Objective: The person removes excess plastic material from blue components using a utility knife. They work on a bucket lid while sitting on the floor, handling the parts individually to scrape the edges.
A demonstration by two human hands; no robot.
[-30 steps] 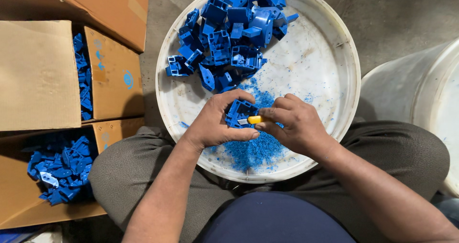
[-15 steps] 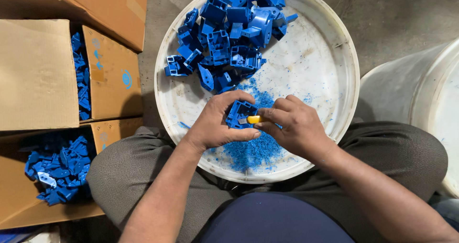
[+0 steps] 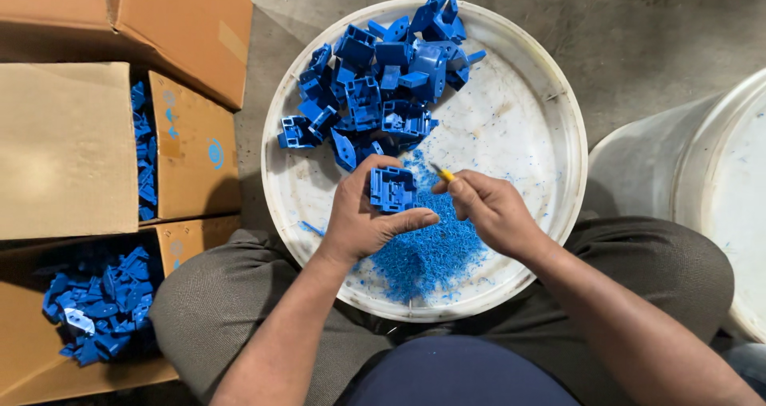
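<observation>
My left hand (image 3: pixel 361 214) grips a small blue plastic moulded part (image 3: pixel 392 188) above a round white tray (image 3: pixel 542 110) that rests on my lap. My right hand (image 3: pixel 493 210) holds a small yellow-handled cutting tool (image 3: pixel 443 173) just to the right of the part, its tip apart from it. A heap of blue plastic shavings (image 3: pixel 431 250) lies on the tray under my hands. A pile of several blue plastic parts (image 3: pixel 383 87) sits at the tray's far side.
Cardboard boxes stand at my left: one (image 3: pixel 64 146) with blue parts in a gap (image 3: pixel 144 154), and a lower one holding several blue parts (image 3: pixel 100 306). A white drum (image 3: pixel 710 182) stands at the right. Bare concrete floor (image 3: pixel 638 31) lies beyond.
My right hand has drawn the yellow tool away from the blue part, to the right. My left hand has turned the part so its face shows.
</observation>
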